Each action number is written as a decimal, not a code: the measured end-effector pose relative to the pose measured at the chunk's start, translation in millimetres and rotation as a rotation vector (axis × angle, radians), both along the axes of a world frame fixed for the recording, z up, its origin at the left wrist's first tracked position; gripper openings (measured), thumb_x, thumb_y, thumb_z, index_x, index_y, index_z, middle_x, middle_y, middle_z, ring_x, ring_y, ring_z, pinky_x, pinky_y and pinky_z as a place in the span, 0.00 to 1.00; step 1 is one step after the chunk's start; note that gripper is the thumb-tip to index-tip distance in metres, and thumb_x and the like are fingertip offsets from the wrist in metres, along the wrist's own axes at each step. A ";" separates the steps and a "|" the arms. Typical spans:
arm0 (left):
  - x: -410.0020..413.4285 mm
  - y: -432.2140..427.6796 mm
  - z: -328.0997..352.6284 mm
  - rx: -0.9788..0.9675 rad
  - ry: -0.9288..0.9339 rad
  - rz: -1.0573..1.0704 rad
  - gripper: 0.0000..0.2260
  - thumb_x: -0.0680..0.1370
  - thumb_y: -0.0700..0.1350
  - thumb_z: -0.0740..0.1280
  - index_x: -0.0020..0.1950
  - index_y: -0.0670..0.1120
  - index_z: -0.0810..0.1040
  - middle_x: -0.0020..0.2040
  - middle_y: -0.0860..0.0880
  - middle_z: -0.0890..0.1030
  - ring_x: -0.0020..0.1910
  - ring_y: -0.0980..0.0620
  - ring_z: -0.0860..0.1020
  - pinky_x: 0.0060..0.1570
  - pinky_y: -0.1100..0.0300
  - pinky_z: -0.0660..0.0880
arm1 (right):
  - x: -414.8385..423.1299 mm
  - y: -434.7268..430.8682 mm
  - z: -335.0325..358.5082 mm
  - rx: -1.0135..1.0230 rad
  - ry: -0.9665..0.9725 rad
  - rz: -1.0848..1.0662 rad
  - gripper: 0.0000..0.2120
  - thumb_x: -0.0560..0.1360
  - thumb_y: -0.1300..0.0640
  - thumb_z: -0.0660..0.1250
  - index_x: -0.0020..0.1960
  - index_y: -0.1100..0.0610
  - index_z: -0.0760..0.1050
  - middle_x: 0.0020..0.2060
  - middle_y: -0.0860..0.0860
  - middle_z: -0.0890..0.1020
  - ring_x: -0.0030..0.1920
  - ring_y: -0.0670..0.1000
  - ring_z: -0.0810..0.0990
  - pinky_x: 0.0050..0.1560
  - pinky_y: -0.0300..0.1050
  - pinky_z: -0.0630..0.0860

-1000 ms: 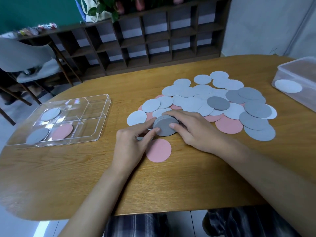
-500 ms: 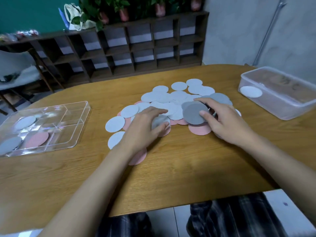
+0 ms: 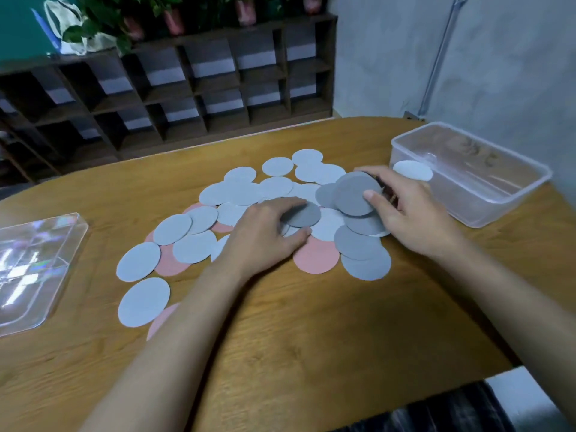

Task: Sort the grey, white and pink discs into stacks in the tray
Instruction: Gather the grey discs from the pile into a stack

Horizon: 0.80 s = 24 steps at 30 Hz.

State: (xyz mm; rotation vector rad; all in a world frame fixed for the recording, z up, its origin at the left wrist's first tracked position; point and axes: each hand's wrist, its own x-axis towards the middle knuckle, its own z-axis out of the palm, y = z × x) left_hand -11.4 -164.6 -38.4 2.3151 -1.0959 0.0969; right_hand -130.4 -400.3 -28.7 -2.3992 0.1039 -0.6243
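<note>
Both hands work on the heap of discs (image 3: 276, 186): the left hand (image 3: 265, 236) pinches a dark grey disc (image 3: 304, 215) between fingers and thumb, flat on the heap, while the right hand (image 3: 408, 213) holds a second grey disc (image 3: 355, 194) tilted up, thumb pressed on its face. White discs (image 3: 240, 194) spread left and back across the wooden table (image 3: 311, 338), with pink discs (image 3: 316, 258) under them. Well apart at the left edge sits the clear tray (image 3: 81, 235), its contents lost in glare, and a plastic box (image 3: 511, 198) near the right hand holds one white disc (image 3: 413, 170).
</note>
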 end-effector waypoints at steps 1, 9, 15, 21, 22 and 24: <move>1.4 -0.1 -1.6 -0.017 0.002 0.001 0.20 0.76 0.51 0.75 0.68 0.52 0.81 0.62 0.57 0.84 0.61 0.56 0.79 0.62 0.56 0.75 | 4.0 -0.7 0.1 0.001 0.000 -0.005 0.16 0.83 0.58 0.64 0.70 0.49 0.75 0.52 0.43 0.82 0.47 0.43 0.76 0.47 0.27 0.69; -1.4 11.9 -7.1 -0.170 -0.018 -0.002 0.07 0.83 0.50 0.68 0.58 0.51 0.84 0.52 0.59 0.86 0.50 0.58 0.82 0.50 0.57 0.77 | 36.2 17.9 1.7 0.084 -0.050 -0.036 0.16 0.82 0.58 0.65 0.67 0.46 0.77 0.53 0.42 0.83 0.46 0.43 0.78 0.48 0.38 0.74; -1.6 10.7 -5.8 -0.371 -0.112 0.014 0.05 0.82 0.39 0.68 0.56 0.44 0.82 0.49 0.54 0.84 0.48 0.55 0.81 0.50 0.54 0.79 | 34.5 36.2 -6.3 0.098 -0.049 -0.024 0.18 0.82 0.61 0.64 0.68 0.47 0.78 0.46 0.43 0.84 0.41 0.46 0.77 0.40 0.32 0.70; -2.2 7.3 -9.0 -0.524 -0.022 0.107 0.07 0.82 0.42 0.71 0.59 0.46 0.84 0.54 0.55 0.85 0.55 0.55 0.83 0.51 0.53 0.82 | 33.9 43.8 -12.6 0.196 -0.032 0.060 0.20 0.84 0.61 0.61 0.71 0.43 0.76 0.37 0.54 0.79 0.39 0.58 0.78 0.44 0.59 0.77; -4.4 6.6 -7.8 -0.542 0.018 0.128 0.07 0.82 0.43 0.71 0.59 0.46 0.84 0.55 0.55 0.86 0.55 0.56 0.84 0.51 0.53 0.83 | 34.4 45.1 -13.0 0.222 -0.026 0.073 0.20 0.84 0.61 0.60 0.71 0.43 0.76 0.37 0.54 0.79 0.39 0.57 0.78 0.46 0.60 0.78; -8.5 4.6 -5.7 -0.564 0.079 0.145 0.07 0.82 0.43 0.71 0.59 0.48 0.84 0.54 0.58 0.86 0.54 0.60 0.84 0.53 0.57 0.82 | 34.7 47.7 -14.0 0.277 -0.009 0.100 0.20 0.85 0.61 0.59 0.72 0.46 0.76 0.38 0.53 0.79 0.40 0.55 0.80 0.48 0.61 0.79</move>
